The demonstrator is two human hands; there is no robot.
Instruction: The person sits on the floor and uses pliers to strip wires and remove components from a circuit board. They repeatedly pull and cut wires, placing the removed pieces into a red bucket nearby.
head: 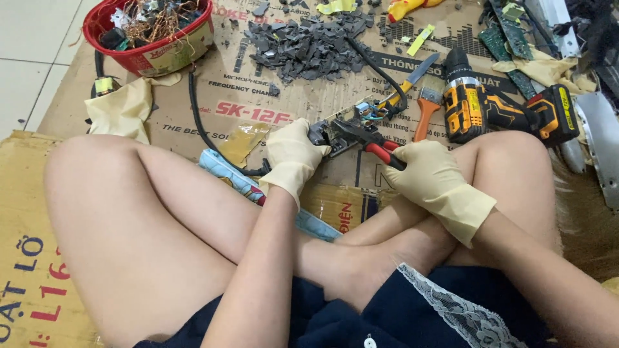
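Pliers (pixel 367 138), one pair with red handles, were gripped by the right hand (pixel 429 174); the left hand (pixel 293 154) clasped one small dark component (pixel 320 134) at their tips.

Seated cross-legged on flattened cardboard (pixel 271 96), my gloved left hand (pixel 291 156) steadies a small dark part (pixel 320 134) while my right hand (pixel 429 174) squeezes red-handled pliers (pixel 371 138) on it (a yellow cordless drill (pixel 467 103) lies nearby).

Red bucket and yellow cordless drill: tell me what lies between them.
Head view: between the red bucket and cordless drill lies a pile of dark grey plastic fragments on cardboard.
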